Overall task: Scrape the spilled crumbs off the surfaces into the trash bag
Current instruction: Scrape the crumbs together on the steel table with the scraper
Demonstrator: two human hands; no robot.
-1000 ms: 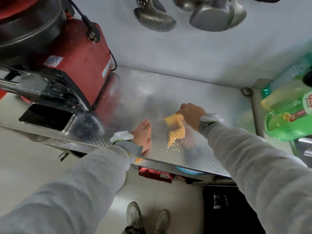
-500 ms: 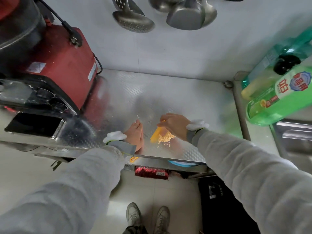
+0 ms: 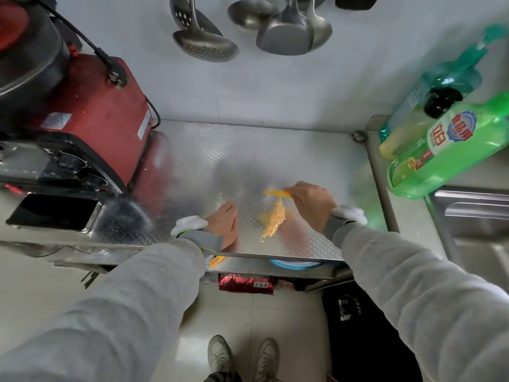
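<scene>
Gripping a thin yellow scraper (image 3: 275, 193), your right hand (image 3: 309, 203) closed around its handle just behind a narrow line of golden crumbs (image 3: 274, 217) on the dimpled steel tabletop (image 3: 192, 166). Your left hand (image 3: 224, 226) lay flat and open, empty, beside them. A green detergent bottle (image 3: 451, 150) bore Chinese lettering.

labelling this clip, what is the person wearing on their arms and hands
Both arms are in loose light grey knit sleeves. Each wrist carries a darker grey strap with a thin yellow-green edge and a white rounded pad on top. The left hand and the right hand are bare, with no gloves. No rings or markings can be made out.
</scene>
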